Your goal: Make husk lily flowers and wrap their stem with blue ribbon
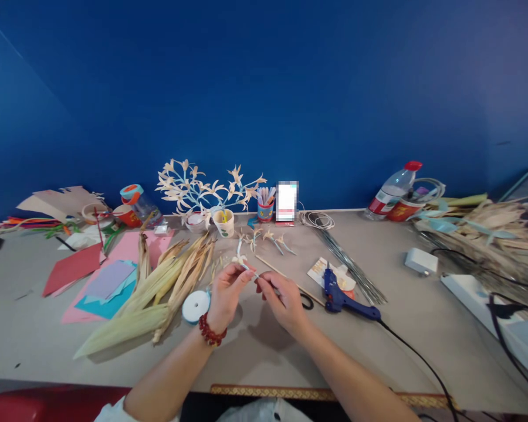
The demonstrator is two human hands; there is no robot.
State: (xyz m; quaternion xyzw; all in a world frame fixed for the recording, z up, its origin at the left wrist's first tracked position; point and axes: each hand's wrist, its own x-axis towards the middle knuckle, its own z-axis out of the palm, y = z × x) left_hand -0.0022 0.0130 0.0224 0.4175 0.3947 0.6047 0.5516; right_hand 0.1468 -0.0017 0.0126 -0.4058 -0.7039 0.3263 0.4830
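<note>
Holding a small cream-white flower (240, 258) on a thin, pale stem (256, 276), I am using both hands, up above the grey table (39, 340). My left hand (227, 290) is pinching the stem between thumb and fingers, and the flower is peeking out just past my fingertips. My right hand (285, 300) is pinching too, with its thumb and finger pressing together near the other end of the stem. My fingers are hiding bits of it, so I am not seeing where that end stops.

The flower is pointing away from me and a little to the left. The stem is running long and slanting, from the flower back toward my right hand, bridging the little gap between my hands.

A red bead bracelet (212, 332) is circling my left wrist, and a round white roll with a blue edge (196, 306) is lying just beside it. A black ring (307, 301) is resting close to my right hand, and a dark blue glue gun (349, 300) is lying farther right.
</note>
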